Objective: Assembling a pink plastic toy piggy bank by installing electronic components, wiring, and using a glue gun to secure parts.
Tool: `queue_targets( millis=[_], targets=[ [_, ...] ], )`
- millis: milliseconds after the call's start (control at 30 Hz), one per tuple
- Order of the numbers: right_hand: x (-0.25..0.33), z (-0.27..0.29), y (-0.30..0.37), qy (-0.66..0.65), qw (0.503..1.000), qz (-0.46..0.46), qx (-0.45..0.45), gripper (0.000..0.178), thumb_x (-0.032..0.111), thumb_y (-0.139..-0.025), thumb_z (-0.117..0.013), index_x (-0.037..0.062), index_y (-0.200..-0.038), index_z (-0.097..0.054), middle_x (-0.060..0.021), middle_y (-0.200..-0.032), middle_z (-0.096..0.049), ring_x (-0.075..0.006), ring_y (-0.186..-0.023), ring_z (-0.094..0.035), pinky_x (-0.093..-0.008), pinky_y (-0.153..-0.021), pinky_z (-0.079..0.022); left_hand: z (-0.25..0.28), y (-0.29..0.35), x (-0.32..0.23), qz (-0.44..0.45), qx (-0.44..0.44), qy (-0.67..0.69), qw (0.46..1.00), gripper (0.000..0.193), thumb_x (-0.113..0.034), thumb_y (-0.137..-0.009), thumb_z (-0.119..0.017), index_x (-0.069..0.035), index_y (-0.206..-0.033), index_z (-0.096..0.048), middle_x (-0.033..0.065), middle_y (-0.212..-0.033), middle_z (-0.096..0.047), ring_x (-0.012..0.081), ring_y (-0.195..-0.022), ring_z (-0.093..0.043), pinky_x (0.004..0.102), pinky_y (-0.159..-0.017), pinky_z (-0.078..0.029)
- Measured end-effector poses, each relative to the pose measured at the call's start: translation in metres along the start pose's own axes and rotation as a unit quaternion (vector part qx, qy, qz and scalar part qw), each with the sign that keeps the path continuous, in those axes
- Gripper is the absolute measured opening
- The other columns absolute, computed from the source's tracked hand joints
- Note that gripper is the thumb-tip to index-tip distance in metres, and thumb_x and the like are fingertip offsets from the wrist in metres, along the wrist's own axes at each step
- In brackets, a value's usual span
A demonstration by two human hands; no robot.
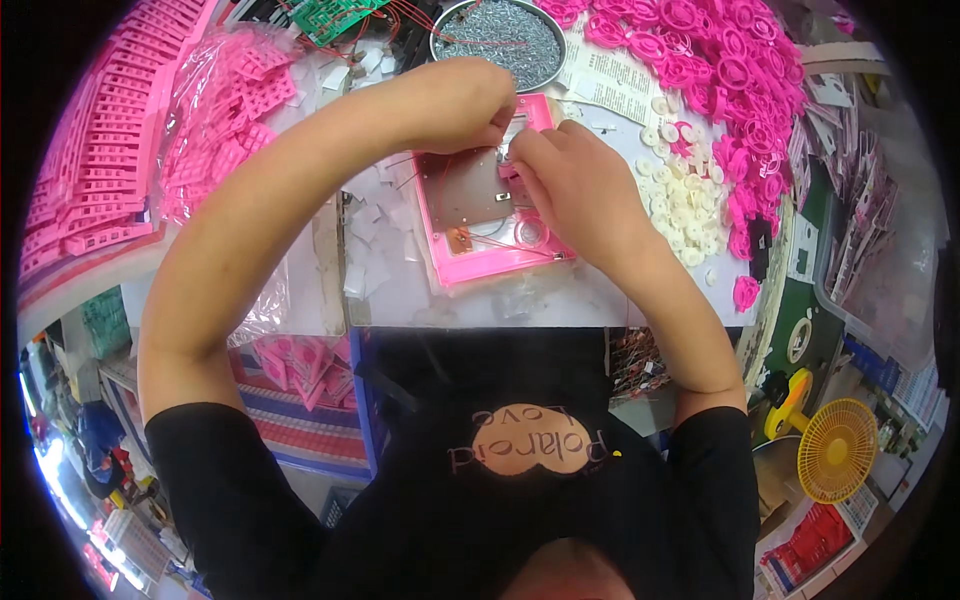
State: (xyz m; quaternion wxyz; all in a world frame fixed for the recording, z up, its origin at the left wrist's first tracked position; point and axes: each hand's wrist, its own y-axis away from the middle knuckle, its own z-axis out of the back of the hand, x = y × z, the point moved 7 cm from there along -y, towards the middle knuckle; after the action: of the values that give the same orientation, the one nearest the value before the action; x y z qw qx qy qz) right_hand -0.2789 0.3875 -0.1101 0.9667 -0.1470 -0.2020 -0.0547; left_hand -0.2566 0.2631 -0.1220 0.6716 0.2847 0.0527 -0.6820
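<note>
A pink plastic housing (478, 258) lies open on the white table (400, 300), with a grey metal plate (462, 190) and thin red wires inside it. My left hand (468, 100) hovers over its far edge, fingers pinched together on something too small to make out. My right hand (572, 180) rests on the housing's right side, fingertips pressed against the plate's upper right corner next to the left hand. Both hands meet at that spot and hide what lies between them.
A round metal bowl of small screws (500, 35) stands behind the hands. Pink rings (720, 60) and white discs (680, 190) are heaped at the right. Stacks and bags of pink frames (150, 140) fill the left. A yellow fan (835, 450) stands low right.
</note>
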Motion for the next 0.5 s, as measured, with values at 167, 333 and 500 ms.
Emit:
queue_targets(
  millis=[167,333,500],
  targets=[
    [-0.011,0.001,-0.006,-0.078,0.991,0.02,-0.109,0.012,0.013,-0.078,-0.077,0.01,-0.089,-0.072,-0.006,-0.097,-0.065,-0.0306,-0.095,-0.055,-0.0416,-0.082,-0.05,-0.016,0.001,0.006,-0.002,-0.047,-0.103,0.994,0.016,-0.017,-0.088,-0.066,-0.002,-0.088,-0.07,0.0171,-0.088,-0.069,0.038,-0.085,-0.068,0.0473,-0.075,-0.055],
    [-0.029,-0.012,-0.005,-0.104,0.99,-0.034,-0.086,0.008,0.014,-0.076,-0.079,0.0112,-0.081,-0.075,-0.0051,-0.105,-0.064,-0.0307,-0.104,-0.05,-0.0423,-0.092,-0.045,-0.022,0.006,0.01,0.001,-0.078,-0.126,0.989,0.016,-0.019,-0.091,-0.062,-0.004,-0.088,-0.067,0.0135,-0.092,-0.067,0.0366,-0.09,-0.068,0.0476,-0.077,-0.054],
    [-0.037,-0.012,-0.005,-0.144,0.986,-0.037,-0.071,0.01,0.014,-0.074,-0.081,0.0114,-0.081,-0.075,-0.0048,-0.102,-0.063,-0.0302,-0.104,-0.05,-0.041,-0.091,-0.045,-0.015,0.017,0.007,-0.027,-0.156,-0.047,0.986,0.013,-0.018,-0.091,-0.063,-0.005,-0.092,-0.066,0.012,-0.094,-0.066,0.0353,-0.092,-0.067,0.0469,-0.078,-0.054]
  ],
)
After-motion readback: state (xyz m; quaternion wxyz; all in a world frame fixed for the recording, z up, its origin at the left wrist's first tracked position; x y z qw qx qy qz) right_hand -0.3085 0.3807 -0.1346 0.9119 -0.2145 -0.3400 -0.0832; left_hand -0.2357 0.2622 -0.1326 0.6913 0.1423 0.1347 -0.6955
